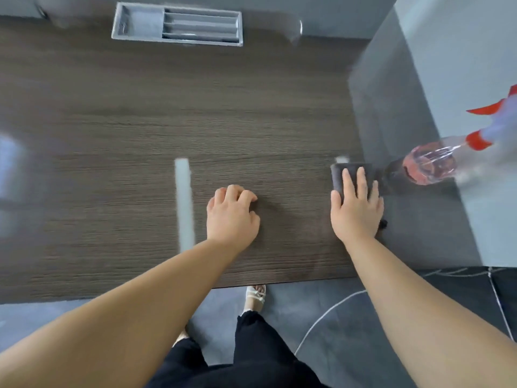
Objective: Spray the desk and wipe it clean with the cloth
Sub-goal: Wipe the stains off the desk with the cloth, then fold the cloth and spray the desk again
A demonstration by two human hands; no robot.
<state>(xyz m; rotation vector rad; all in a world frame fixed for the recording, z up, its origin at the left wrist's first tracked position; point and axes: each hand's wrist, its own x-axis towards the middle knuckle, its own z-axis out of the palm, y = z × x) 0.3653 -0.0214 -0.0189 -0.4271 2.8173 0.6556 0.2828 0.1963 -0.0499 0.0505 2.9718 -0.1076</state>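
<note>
Dark wood-grain laminate makes up the tabletop (112,135). At its far edge, left of centre, a grey organiser tray (117,23) sits pushed back, likely to keep it out of the wiping path. It has one wide compartment and several narrow slots, and through the blur I can make out nothing in them. Nearer, a pale strip (184,203) crosses the grain; I cannot tell whether it is a reflection or an object. To its right the left hand (232,217) rests on bare wood with fingers curled under, gripping nothing and probably bracing the person's lean. Well apart from it, the right hand (356,208) lies flat with fingers straight, pressing the dark grey cloth (340,175) down near the tabletop's right edge, since a flat palm spreads pressure for wiping. Just beside the cloth, on the adjoining grey surface (419,233), stands the spray bottle (430,163), its clear body holding some pink liquid below a red trigger. Parked there it is within reach yet off the wood, so wiping looks like the step in hand.
</note>
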